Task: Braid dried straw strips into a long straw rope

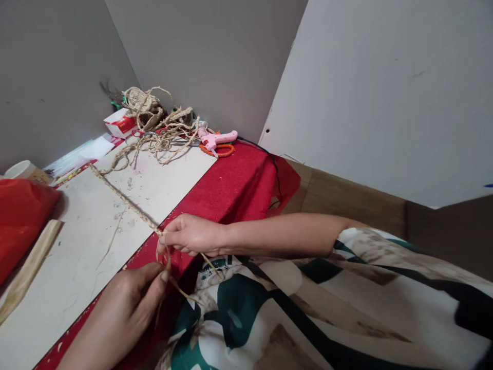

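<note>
While pinching braid (124, 197) with right hand (194, 234) and strand (168, 258) with left hand (133, 293), probably needed even tension between both hands' fingertips (165, 276).

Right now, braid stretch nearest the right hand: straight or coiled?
Straight: the braid crosses the white board to the right hand without loops.
</note>
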Motion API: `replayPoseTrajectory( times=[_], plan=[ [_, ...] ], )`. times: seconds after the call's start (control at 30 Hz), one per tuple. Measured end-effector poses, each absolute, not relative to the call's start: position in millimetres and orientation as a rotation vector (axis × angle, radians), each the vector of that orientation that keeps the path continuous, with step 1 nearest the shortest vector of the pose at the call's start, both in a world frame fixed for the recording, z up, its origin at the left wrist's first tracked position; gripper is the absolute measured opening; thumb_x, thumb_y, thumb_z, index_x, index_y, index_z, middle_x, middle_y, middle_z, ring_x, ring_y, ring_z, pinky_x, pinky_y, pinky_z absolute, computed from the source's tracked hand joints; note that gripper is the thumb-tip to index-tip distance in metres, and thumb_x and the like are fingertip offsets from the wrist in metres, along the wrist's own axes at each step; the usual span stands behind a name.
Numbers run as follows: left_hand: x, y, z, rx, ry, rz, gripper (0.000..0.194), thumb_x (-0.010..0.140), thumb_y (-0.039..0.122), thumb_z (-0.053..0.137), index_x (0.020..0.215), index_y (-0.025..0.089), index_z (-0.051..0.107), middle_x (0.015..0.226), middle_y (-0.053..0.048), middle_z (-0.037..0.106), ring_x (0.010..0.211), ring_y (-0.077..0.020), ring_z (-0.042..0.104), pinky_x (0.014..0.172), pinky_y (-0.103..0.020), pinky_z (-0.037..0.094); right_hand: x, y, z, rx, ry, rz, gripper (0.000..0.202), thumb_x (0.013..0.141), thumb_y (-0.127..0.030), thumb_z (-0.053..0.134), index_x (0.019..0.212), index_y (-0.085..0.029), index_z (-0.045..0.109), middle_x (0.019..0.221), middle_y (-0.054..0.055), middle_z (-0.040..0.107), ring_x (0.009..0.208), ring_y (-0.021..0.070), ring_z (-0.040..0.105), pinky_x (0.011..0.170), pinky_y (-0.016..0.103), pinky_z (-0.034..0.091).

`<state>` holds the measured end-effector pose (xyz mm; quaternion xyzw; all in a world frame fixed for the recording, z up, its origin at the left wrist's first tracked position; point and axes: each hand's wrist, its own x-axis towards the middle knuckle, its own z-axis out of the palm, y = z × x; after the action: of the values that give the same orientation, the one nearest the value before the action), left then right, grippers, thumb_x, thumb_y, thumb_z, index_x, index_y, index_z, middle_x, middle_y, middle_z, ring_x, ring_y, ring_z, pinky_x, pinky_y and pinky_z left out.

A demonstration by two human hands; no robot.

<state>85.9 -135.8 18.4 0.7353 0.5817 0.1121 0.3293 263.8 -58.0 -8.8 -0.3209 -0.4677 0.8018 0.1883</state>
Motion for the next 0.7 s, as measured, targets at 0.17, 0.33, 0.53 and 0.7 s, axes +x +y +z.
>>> replayPoseTrajectory(
  times=[0.17, 0.33, 0.53, 0.7],
  plan=[
    [87, -121, 23, 1.367, 1.804, 0.927, 0.04, 0.074, 0.047, 0.068, 0.104, 0.02, 0.067, 0.085, -0.003, 0.072, 0.079, -0.0176, 0.066, 0.071, -0.022, 0.051, 266, -52, -10, -0.772, -1.311, 2.386, 0.018, 0.088, -0.017, 0.046, 0.075, -0.011, 0.057, 0.043, -0.013, 0.023, 0.036, 0.0016, 0.011, 0.036, 0.014, 0.009],
    [98, -113, 7, 0.94, 1.468, 0.833, 0.035, 0.073, 0.043, 0.072, 0.097, 0.018, 0.067, 0.062, 0.003, 0.058, 0.048, -0.0064, 0.046, 0.046, -0.015, 0.038, 266, -44, -9, -0.745, -1.529, 2.339, 0.017, 0.089, -0.018, 0.045, 0.075, -0.013, 0.054, 0.044, -0.012, 0.025, 0.037, 0.0028, 0.013, 0.036, 0.016, 0.012],
    [98, -113, 3, 1.06, 1.528, 0.699, 0.04, 0.072, 0.049, 0.071, 0.092, 0.015, 0.067, 0.057, 0.003, 0.051, 0.045, -0.0064, 0.036, 0.041, -0.016, 0.025, 275, -28, -12, -0.651, -2.346, 1.652, 0.018, 0.087, -0.016, 0.047, 0.074, -0.011, 0.059, 0.058, -0.002, 0.051, 0.052, 0.0058, 0.043, 0.051, 0.019, 0.031],
    [100, -109, -3, 1.09, 1.533, 0.659, 0.042, 0.073, 0.057, 0.067, 0.073, 0.016, 0.06, 0.05, 0.007, 0.038, 0.042, -0.0047, 0.025, 0.039, -0.016, 0.018, 277, -37, -3, -0.781, -2.692, 0.93, 0.027, 0.089, -0.023, 0.042, 0.09, -0.013, 0.066, 0.086, 0.01, 0.067, 0.07, 0.0147, 0.054, 0.058, 0.026, 0.032]
  ],
)
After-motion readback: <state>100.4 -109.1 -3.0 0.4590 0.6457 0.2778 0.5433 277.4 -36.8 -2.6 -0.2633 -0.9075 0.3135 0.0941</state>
